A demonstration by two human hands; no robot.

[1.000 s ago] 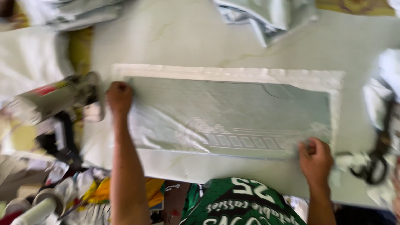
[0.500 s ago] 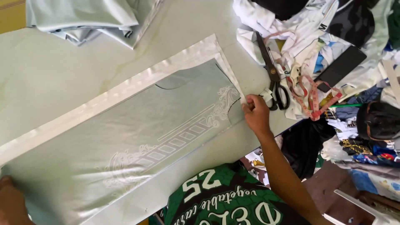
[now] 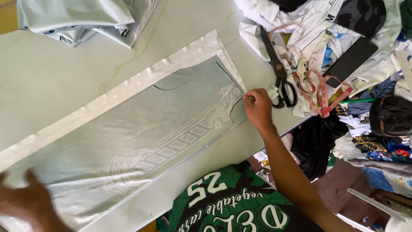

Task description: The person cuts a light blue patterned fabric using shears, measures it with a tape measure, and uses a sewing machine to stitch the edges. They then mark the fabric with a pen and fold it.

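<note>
Your right hand (image 3: pixel 259 107) pinches the fabric (image 3: pixel 141 141) edge at 3 o'clock; your left hand (image 3: pixel 25 202), open and blurred, presses it flat at 8 o'clock, keeping the panel taut on the tabletop (image 3: pixel 56 73). Scissors (image 3: pixel 279 73) lie at 2 o'clock.

- I see a pale greenish tabletop (image 3: pixel 56 90) that carries everything here.
- A long pale green fabric panel (image 3: pixel 128 141) with a white ornamental print lies flat on it, set diagonally, a white strip (image 3: pixel 128 88) along its upper edge.
- Folded pale green cloth (image 3: pixel 81 19) sits at the far edge.
- Black-handled scissors (image 3: pixel 279 73) lie just beside the panel's right end.
- A heap of mixed garments (image 3: pixel 317 30) covers the right side, with a pink measuring tape (image 3: pixel 319 92) and a dark flat phone (image 3: pixel 352 60) on it.
</note>
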